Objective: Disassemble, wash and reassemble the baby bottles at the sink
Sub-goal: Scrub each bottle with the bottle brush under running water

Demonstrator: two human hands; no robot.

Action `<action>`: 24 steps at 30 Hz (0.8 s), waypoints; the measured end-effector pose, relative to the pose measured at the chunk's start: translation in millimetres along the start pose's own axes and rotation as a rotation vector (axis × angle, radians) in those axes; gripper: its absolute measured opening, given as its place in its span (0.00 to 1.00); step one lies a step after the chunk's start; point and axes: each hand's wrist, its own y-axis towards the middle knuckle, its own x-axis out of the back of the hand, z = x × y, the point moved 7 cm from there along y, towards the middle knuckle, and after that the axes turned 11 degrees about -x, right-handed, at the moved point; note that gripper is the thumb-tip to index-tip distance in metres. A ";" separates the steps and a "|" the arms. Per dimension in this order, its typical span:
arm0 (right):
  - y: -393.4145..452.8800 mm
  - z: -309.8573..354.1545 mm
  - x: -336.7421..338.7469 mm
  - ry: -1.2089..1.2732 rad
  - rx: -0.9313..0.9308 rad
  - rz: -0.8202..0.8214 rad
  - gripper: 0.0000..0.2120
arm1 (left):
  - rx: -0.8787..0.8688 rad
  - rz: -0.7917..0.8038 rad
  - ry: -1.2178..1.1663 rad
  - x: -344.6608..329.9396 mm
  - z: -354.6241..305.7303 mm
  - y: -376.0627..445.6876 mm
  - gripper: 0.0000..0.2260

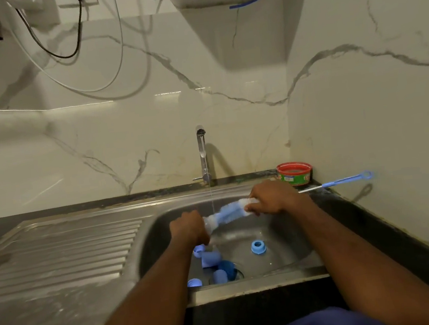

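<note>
My left hand (187,227) grips a clear baby bottle (209,223) over the steel sink basin (285,250). My right hand (268,199) is closed on a blue and white bottle brush (231,211), whose bristled head enters the bottle's mouth. The brush's blue wire handle (344,181) sticks out to the right past my hand. A thin stream of water falls from the tap (203,153) onto the brush. A blue screw ring (258,247) lies on the basin floor. Several blue caps and parts (214,266) lie around the drain, partly hidden by my left forearm.
A ribbed steel drainboard (58,255), wet at the front, lies left of the basin. A red and green round tub (295,173) stands on the dark counter in the back right corner. Marble walls close in behind and to the right. Cables hang above.
</note>
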 end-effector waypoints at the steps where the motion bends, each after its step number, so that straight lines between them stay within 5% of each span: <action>1: -0.9 -6.9 3.7 -0.062 -0.028 -0.033 0.15 | 0.026 0.055 0.069 -5.5 7.0 -4.5 0.25; 9: -1.1 12.7 -10.5 -0.108 -0.068 -0.057 0.17 | 0.057 0.080 0.058 -10.7 -1.2 -1.6 0.41; 15: -1.0 12.3 -21.5 -0.113 -0.083 0.034 0.16 | 0.065 0.428 0.583 -22.1 -56.1 -12.2 0.14; 18: -2.9 7.3 -19.2 -0.087 -0.104 0.043 0.16 | -0.034 0.221 0.520 -17.7 -56.3 -0.8 0.20; 24: -9.7 -0.6 -22.8 -0.121 -0.171 0.109 0.16 | 0.036 -0.195 -0.178 1.9 -17.9 19.0 0.30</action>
